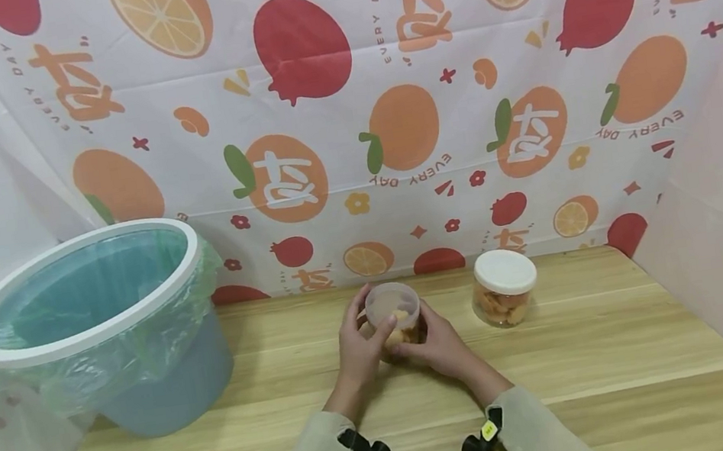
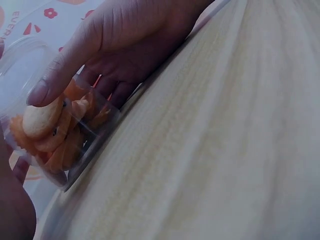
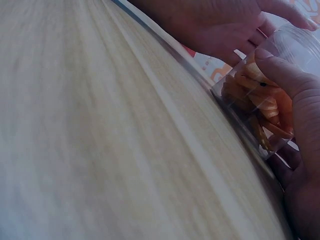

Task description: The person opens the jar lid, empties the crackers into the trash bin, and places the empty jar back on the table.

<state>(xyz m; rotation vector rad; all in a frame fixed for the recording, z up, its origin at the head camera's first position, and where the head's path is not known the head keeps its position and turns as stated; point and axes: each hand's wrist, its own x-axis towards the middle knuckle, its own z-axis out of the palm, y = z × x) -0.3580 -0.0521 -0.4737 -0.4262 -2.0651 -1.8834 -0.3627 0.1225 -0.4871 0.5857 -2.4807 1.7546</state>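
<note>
Both hands hold a clear jar [image 1: 391,300] at the middle of the table, near its back edge. My left hand [image 1: 357,345] grips the left side, its thumb high near the rim. On the other side is my right hand [image 1: 446,346], its thumb lower on the near wall. The right hand [image 2: 120,37] also shows in the left wrist view. Through the jar wall appear ridged orange-brown cookies [image 2: 62,150] and a paler, smooth round one [image 2: 42,121]. The rim is see-through with screw threads, and no white lid shows on it. The jar's base is close to the wood.
A second jar [image 1: 504,309] of similar snacks, with a white lid [image 1: 505,271], stands to the right. On the left is a blue-grey bin [image 1: 170,395] with a white rim and a green bag liner. Fruit-print cloth [image 1: 413,195] hangs behind the wooden table [image 1: 604,369].
</note>
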